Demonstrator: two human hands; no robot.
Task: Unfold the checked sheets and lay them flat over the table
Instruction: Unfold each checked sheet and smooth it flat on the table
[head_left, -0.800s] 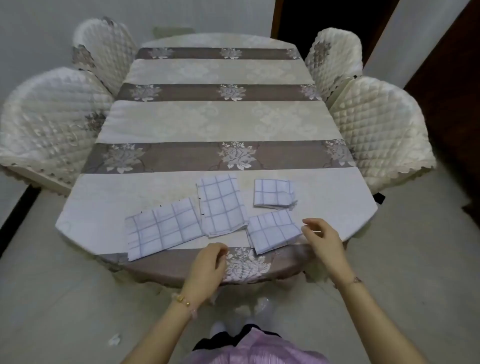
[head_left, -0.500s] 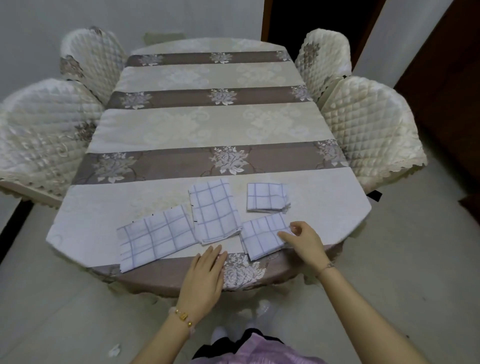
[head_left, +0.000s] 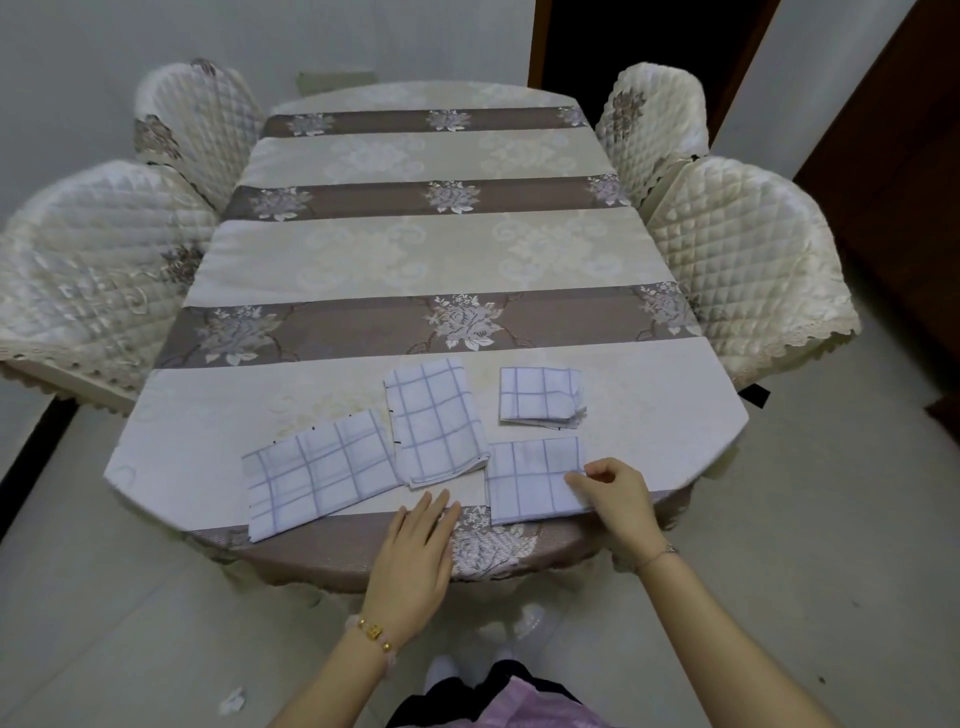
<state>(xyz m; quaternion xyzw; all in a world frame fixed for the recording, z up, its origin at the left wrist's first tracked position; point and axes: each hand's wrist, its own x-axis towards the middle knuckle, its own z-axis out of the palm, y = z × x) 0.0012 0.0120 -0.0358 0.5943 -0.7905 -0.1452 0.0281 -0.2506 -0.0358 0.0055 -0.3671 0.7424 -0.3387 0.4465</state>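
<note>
Four folded checked sheets (head_left: 436, 421) lie in the lower middle of the frame, on the near part of the surface (head_left: 415, 260), which is covered by a tablecloth (head_left: 571, 322) in cream and brown bands. The long sheet (head_left: 319, 470) lies slanted at the lower left of the group, and the middle sheet (head_left: 441, 431) lies just beside its right end. The small sheet (head_left: 540, 397) lies apart at the upper right. The nearest sheet (head_left: 530, 480) lies below it, reaching the brown band at the near edge.

The left hand (head_left: 415, 551) rests palm down on that near edge with its fingers straight, holding nothing; its fingertips are just below the middle sheet, and whether they touch it is hard to tell. The right hand (head_left: 618, 493) has its fingers curled and pinches the right edge of the nearest sheet.

Four quilted chairs (head_left: 737, 249) stand at the frame's left and right sides.
</note>
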